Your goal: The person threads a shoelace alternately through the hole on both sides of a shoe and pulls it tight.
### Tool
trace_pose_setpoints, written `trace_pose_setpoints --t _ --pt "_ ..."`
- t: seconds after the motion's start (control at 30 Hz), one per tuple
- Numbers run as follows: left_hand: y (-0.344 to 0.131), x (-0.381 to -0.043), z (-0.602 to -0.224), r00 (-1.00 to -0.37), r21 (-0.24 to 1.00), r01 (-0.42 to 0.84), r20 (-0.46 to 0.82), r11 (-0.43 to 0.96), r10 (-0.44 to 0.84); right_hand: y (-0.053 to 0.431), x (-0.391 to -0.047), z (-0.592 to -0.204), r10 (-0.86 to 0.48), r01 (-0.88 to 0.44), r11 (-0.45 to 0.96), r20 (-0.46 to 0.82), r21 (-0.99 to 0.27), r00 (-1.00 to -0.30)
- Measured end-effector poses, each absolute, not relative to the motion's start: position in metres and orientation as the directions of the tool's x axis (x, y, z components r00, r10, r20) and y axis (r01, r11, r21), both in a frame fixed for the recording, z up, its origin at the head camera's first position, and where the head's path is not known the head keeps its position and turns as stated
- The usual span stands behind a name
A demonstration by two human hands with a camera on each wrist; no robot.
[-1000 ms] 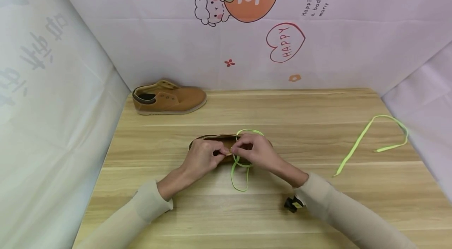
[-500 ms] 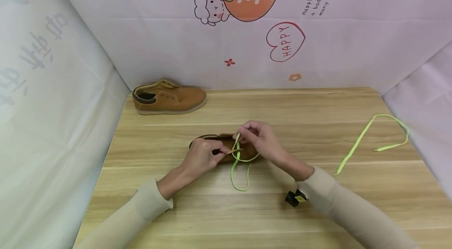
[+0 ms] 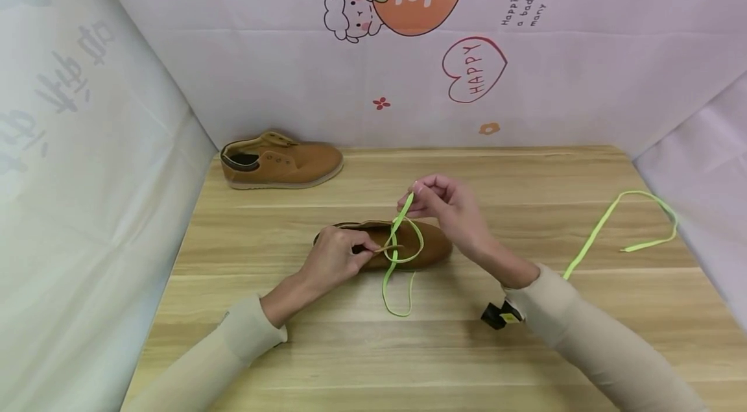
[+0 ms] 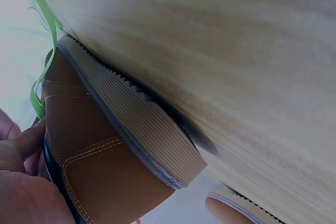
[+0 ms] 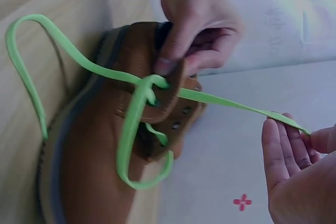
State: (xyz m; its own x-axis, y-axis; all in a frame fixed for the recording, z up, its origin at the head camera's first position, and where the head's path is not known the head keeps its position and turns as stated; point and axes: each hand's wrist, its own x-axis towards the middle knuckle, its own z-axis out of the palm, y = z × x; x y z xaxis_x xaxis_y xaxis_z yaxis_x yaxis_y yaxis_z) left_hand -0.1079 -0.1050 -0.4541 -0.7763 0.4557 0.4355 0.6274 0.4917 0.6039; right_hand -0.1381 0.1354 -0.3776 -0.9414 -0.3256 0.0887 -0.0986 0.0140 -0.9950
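Note:
A brown leather shoe (image 3: 434,244) lies mid-table with its toe to the right. My left hand (image 3: 335,257) pinches the edge of its near eyelet flap (image 5: 170,95) between thumb and forefinger. A flat neon green shoelace (image 5: 131,124) passes through eyelets in both flaps and forms a loose loop over the front of the shoe. Up and to the right, my right hand (image 3: 458,214) pinches one end of this lace, drawn fairly straight from the flap. The other part of the lace trails down to the table on the near side.
A second brown shoe (image 3: 309,165), with bare eyelets, stands at the back left of the wooden table (image 3: 373,360). Another green shoelace (image 3: 598,227) lies curved at the right. Printed cloth (image 3: 280,87) walls in the back and sides.
My right hand has moved up and right from the flap, pulling the lace end with it. The loop over the shoe has shrunk. My left hand keeps its place on the flap.

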Motion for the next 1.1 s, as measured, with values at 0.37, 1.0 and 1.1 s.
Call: trace_pose_setpoints --t 0.37,1.0,1.1 --pt "-0.105 -0.109 -0.457 -0.769 0.585 0.637 0.439 0.501 0.465 0.147 -0.143 -0.341 -0.271 -0.201 -0.038 0.204 -0.979 -0.941" --pt "-0.106 -0.108 -0.456 -0.773 0.583 0.633 0.437 0.509 0.46 0.156 -0.145 -0.283 -0.226 -0.294 -0.04 0.295 -0.955 -0.928" --pt "-0.106 -0.109 -0.456 -0.774 0.583 0.631 0.432 0.512 0.462 0.156 -0.145 -0.276 -0.22 -0.302 -0.04 0.303 -0.952 -0.927"
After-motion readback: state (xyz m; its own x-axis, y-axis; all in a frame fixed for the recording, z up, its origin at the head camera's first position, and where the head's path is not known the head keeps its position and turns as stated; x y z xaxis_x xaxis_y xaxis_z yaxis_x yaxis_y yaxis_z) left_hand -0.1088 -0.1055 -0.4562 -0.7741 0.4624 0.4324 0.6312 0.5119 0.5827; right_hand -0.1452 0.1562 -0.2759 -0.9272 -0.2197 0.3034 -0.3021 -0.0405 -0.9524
